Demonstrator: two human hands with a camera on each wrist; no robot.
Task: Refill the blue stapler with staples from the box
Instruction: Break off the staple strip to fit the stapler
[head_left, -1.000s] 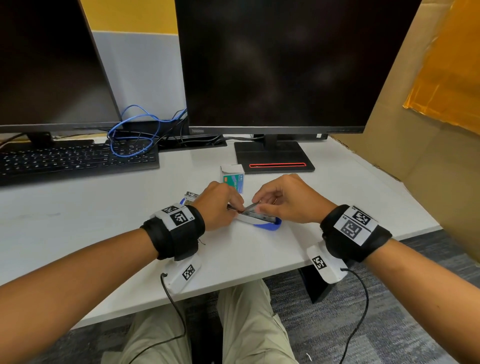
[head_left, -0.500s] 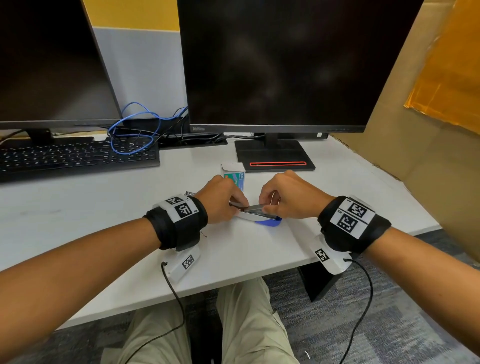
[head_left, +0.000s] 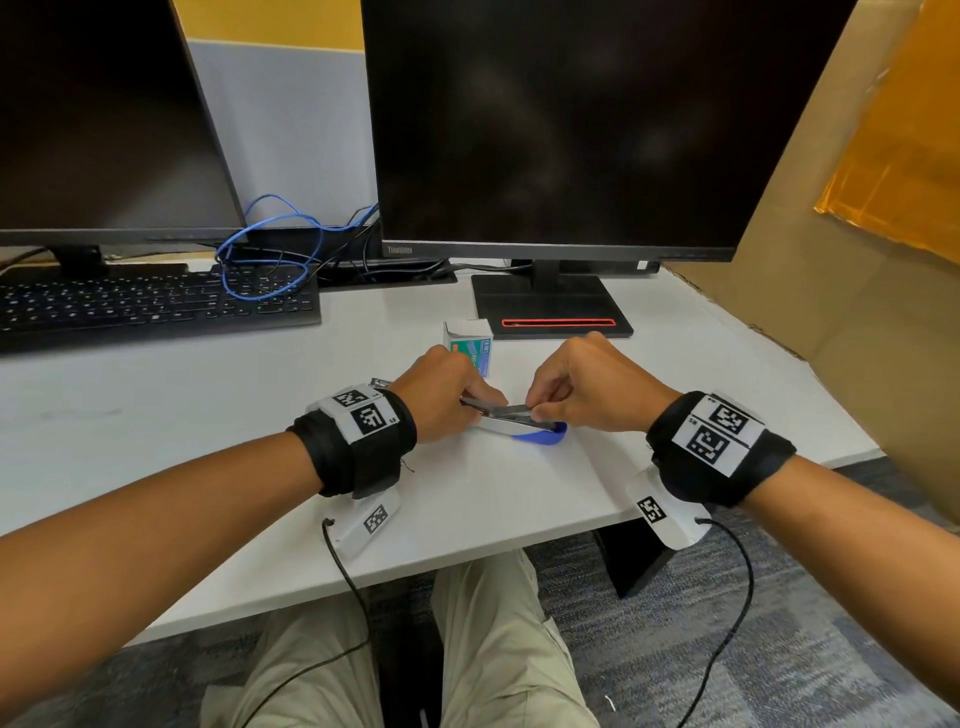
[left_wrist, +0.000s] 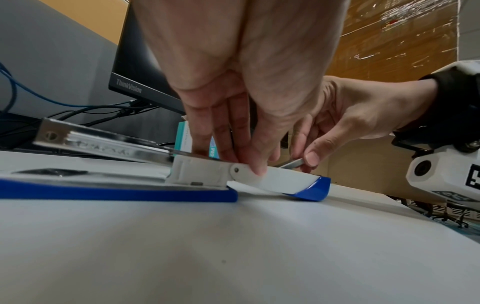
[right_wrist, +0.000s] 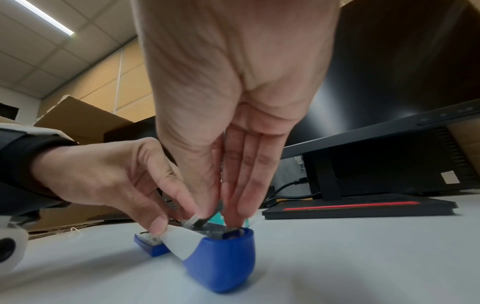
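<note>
The blue stapler (head_left: 540, 439) lies folded wide on the white desk, with its blue base (left_wrist: 116, 193) and metal magazine (left_wrist: 103, 144) to the left. Its white and blue cover (right_wrist: 207, 253) points right. My left hand (head_left: 485, 402) pinches the stapler at the hinge, thumb on the white cover. My right hand (head_left: 535, 410) pinches a grey strip of staples (left_wrist: 293, 164) just above the cover's inside. The teal and white staple box (head_left: 470, 345) stands right behind the hands.
A black monitor stand (head_left: 550, 306) sits behind the box, a black keyboard (head_left: 156, 306) with a blue cable (head_left: 260, 249) at the back left. A cardboard wall (head_left: 831, 260) lines the right side. The desk's front edge (head_left: 467, 561) is near my wrists.
Both hands stay at the stapler and have shifted only slightly. The right hand's fingers have adjusted their pinch on the strip over the cover.
</note>
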